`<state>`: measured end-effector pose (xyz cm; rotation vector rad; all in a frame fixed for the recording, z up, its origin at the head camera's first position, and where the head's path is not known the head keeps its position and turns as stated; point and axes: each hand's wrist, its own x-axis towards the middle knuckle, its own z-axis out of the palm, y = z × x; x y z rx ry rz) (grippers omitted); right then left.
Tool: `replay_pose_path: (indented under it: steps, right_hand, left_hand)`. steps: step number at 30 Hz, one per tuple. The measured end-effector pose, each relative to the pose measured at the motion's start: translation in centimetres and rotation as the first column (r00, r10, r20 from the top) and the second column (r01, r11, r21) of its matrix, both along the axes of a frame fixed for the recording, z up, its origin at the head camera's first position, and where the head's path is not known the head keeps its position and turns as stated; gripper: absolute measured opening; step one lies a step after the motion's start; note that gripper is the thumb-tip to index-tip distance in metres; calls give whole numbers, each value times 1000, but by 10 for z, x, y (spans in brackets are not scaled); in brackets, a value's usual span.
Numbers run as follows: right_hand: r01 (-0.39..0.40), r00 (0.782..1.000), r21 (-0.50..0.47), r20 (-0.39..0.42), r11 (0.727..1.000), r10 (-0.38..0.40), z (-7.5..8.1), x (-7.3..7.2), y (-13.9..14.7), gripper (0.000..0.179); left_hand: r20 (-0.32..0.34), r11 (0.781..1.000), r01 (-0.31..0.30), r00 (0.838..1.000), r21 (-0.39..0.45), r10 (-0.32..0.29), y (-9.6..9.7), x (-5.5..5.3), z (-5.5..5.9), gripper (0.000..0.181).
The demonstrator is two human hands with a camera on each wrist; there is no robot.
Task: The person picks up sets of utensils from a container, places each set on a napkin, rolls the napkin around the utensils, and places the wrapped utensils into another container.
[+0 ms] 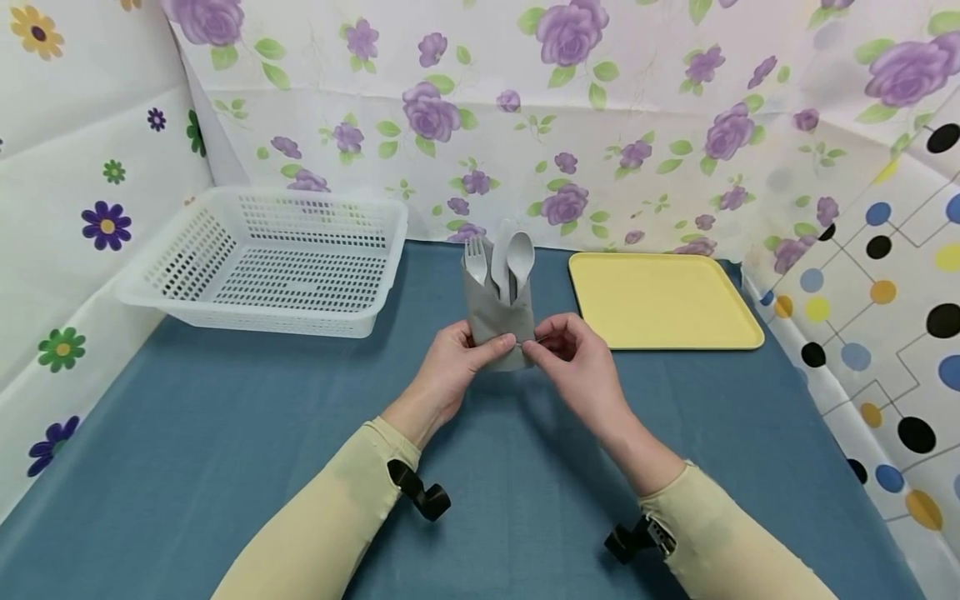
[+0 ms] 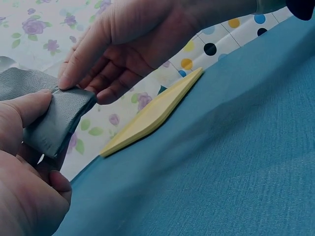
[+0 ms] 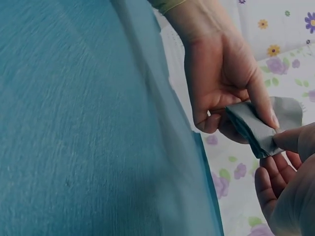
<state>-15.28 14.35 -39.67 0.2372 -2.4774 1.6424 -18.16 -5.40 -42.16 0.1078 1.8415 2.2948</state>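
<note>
Held up over the table is a folded grey napkin (image 1: pixel 495 315). A white fork (image 1: pixel 476 260), a knife (image 1: pixel 500 265) and a spoon (image 1: pixel 521 254) stand upright in its top, handles hidden inside. My left hand (image 1: pixel 444 367) grips the napkin from the left, thumb across its front and fingers behind. From the right, my right hand (image 1: pixel 581 367) pinches the napkin's edge, its thumb tip close to the left thumb. A thin strand seems to run between the thumbs, too small to make out. Both wrist views show the napkin's layered lower end (image 2: pixel 59 123).
A white perforated basket (image 1: pixel 281 321) stands at the back left of the blue-covered table (image 1: pixel 480 500). At the back right lies a yellow tray (image 1: pixel 666 300). Patterned cloths (image 1: pixel 480 125) hang behind and at both sides.
</note>
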Motion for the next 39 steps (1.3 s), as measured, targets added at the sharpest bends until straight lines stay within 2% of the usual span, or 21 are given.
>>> replay_pose_path:
  steps: [7,12,17,24,30,39]
  right_hand:
    - [10,991,-121,134,993,6,3,-1,0,26]
    - [-1,962,-233,265,972,64,4,-2,1,29]
    - [-7,937,-269,334,963,100,4,-4,4,31]
    - [-52,928,-249,346,967,139,5,-4,5,33]
    - [-40,938,-244,326,969,121,4,-3,5,30]
    - [-37,953,-201,289,979,95,6,-2,4,28]
  left_hand:
    - [0,1000,9,1000,-12,-9,0,4,4,35]
    - [1,999,30,1000,-32,-30,-2,6,4,36]
    - [6,996,50,999,-71,-49,-3,5,5,36]
    - [-2,988,89,996,-123,-90,-5,6,8,38]
    - [-33,985,99,994,-140,-104,-4,8,10,36]
    - [-30,984,103,994,-145,-108,-4,9,12,37]
